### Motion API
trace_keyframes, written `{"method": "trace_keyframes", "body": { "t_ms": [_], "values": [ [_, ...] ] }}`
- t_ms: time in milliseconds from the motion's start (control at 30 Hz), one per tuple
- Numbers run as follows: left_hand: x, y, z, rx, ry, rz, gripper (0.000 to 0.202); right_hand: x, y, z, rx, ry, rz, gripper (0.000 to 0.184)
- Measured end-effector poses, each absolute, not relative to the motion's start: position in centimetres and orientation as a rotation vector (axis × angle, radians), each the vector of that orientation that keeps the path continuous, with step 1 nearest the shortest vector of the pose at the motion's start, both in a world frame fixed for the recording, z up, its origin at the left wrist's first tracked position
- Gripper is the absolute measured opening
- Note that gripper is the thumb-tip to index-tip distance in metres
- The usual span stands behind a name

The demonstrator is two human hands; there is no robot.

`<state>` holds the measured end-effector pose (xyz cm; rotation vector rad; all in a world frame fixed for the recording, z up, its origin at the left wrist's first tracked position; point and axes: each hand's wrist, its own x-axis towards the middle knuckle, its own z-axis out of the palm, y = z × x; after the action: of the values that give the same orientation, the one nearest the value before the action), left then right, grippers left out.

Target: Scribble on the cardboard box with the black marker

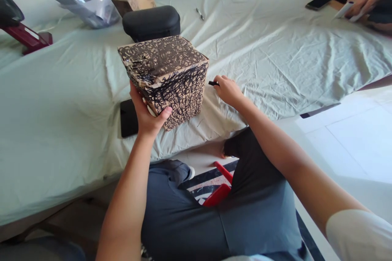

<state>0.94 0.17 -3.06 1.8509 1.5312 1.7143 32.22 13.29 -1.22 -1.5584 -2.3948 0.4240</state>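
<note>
A cardboard box [180,94] covered in black scribbled loops is tilted at the near edge of the cloth-covered table. My left hand [148,116] grips its lower left side, the thumb on the front face and the fingers hidden behind. Just right of the box, my right hand [228,89] is closed on a black marker [213,83], whose end points toward the box without touching it. Torn, shiny tape shows on the box's upper left corner. Partly behind my left hand lies a dark phone [128,118], flat on the cloth.
Behind the box are a black hard case [151,23], a smaller cardboard box [134,0] and a clear plastic basket [92,10]. A pen [200,14] lies farther back. At the right, another person's hand [363,2] holds a white marker near a phone [317,3].
</note>
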Motion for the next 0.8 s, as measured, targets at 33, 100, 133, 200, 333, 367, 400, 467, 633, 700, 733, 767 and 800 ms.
{"method": "trace_keyframes", "body": {
  "t_ms": [33,100,133,200,333,367,400,467,633,700,733,767,800],
  "values": [
    [0.9,0.2,-3.1,1.868,1.524,1.729,0.146,32.1,13.2,-1.0,-1.534,-2.376,0.457,0.038],
    [0.8,0.2,-3.2,1.897,1.522,1.755,0.145,32.0,13.1,-0.8,-1.500,-2.341,0.494,0.038],
    [0.8,0.2,-3.3,1.902,1.532,1.757,0.145,32.0,13.0,-0.7,-1.493,-2.331,0.494,0.038],
    [0.7,0.2,-3.3,1.896,1.571,1.735,0.147,31.8,12.8,-0.7,-1.493,-2.325,0.486,0.038],
    [0.9,0.2,-3.1,1.902,1.590,1.721,0.150,31.7,12.6,-0.7,-1.522,-2.332,0.486,0.044],
    [1.0,0.2,-3.1,1.899,1.593,1.722,0.151,31.8,12.6,-0.9,-1.525,-2.340,0.487,0.048],
    [1.0,0.1,-3.0,1.891,1.602,1.717,0.152,32.0,12.7,-1.0,-1.523,-2.349,0.489,0.055],
    [1.2,0.1,-3.0,1.870,1.627,1.699,0.154,32.8,13.1,-1.4,-1.520,-2.367,0.482,0.077],
    [1.4,0.0,-2.9,1.885,1.641,1.707,0.154,35.6,14.5,-2.2,-1.599,-2.314,0.407,0.096],
    [1.6,0.0,-2.9,1.896,1.623,1.735,0.152,36.5,14.8,-2.2,-1.616,-2.287,0.400,0.092],
    [1.7,0.0,-2.8,1.890,1.608,1.745,0.152,36.7,14.8,-2.1,-1.607,-2.284,0.407,0.091],
    [1.8,0.1,-2.8,1.877,1.595,1.730,0.152,36.9,14.8,-2.1,-1.589,-2.288,0.420,0.091],
    [1.9,0.1,-2.7,1.859,1.583,1.708,0.153,37.0,14.7,-2.0,-1.564,-2.296,0.437,0.092]
  ]
}}
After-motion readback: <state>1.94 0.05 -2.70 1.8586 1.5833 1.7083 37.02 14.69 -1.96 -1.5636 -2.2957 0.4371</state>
